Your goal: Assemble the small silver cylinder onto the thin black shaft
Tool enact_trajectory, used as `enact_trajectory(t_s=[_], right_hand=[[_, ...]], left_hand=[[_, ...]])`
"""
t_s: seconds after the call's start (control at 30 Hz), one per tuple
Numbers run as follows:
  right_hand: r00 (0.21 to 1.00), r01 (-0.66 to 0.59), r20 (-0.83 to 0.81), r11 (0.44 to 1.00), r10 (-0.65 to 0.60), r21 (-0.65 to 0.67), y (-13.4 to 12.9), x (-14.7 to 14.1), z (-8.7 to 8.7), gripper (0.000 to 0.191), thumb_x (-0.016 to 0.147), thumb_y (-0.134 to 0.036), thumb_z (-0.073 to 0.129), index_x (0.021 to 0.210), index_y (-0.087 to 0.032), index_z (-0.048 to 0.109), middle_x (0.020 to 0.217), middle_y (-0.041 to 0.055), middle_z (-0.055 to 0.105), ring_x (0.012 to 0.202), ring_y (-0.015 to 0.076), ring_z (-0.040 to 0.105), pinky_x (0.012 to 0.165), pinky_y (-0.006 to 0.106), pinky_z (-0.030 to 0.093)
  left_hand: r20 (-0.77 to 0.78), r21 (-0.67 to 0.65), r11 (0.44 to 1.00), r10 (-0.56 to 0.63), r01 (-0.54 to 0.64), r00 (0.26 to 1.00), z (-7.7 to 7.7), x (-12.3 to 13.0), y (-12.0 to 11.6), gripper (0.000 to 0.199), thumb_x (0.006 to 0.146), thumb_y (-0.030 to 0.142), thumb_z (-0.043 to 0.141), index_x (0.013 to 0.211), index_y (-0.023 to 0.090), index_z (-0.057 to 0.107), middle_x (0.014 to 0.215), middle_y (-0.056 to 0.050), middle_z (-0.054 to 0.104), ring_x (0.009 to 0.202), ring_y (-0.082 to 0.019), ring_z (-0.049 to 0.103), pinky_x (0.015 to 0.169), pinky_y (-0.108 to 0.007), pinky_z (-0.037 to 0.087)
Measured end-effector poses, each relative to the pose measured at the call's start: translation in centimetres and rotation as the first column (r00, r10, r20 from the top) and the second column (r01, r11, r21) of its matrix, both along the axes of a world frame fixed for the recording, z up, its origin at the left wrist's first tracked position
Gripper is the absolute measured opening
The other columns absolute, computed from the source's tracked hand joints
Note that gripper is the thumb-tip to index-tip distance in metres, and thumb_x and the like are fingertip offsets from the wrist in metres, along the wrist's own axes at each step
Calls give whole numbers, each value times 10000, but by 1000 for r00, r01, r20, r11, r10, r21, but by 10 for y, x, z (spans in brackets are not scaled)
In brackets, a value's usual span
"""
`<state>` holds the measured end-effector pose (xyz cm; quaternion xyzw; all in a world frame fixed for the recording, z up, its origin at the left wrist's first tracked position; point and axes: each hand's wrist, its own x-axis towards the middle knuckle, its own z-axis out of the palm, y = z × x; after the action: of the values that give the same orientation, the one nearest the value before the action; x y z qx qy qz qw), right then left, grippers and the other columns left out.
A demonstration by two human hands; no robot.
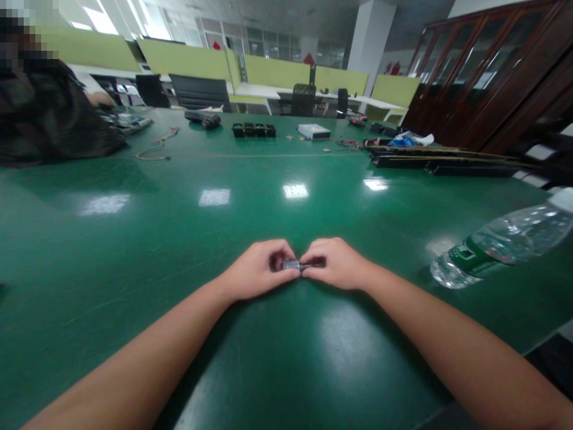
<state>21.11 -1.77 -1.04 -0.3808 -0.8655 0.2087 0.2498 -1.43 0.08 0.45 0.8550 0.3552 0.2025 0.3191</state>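
Note:
Both of my hands meet just over the green table (250,370), fingertips almost touching. My left hand (259,269) is closed, pinching a small silvery metal cylinder (290,264) between thumb and fingers. From the cylinder's right end a thin dark part runs into the fingers of my right hand (338,263), which is closed on it in a pinch. The cylinder lies roughly level, pointing left to right. Fingers cover much of it, so its exact kind cannot be made out.
A clear plastic bottle (501,245) with a green label lies on its side at right. Black rails (443,160), a white box (314,131), black blocks (253,130) and a cable (156,146) are along the far side. Another person (49,107) leans at far left.

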Motion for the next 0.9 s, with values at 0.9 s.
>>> enact_trajectory(t_s=[0.9], right_hand=[[995,-2,97,999,5,-32,-2,11,13,140,788,-204,701,906,-164,764,824,40,704,735,133,614,689,243,436]], left_hand=[[-27,16,1000,-11,12,1000,-3,-1,2,243,798,398,703,873,174,649,773,-3,629,688,-155,566,624,-247,422]])
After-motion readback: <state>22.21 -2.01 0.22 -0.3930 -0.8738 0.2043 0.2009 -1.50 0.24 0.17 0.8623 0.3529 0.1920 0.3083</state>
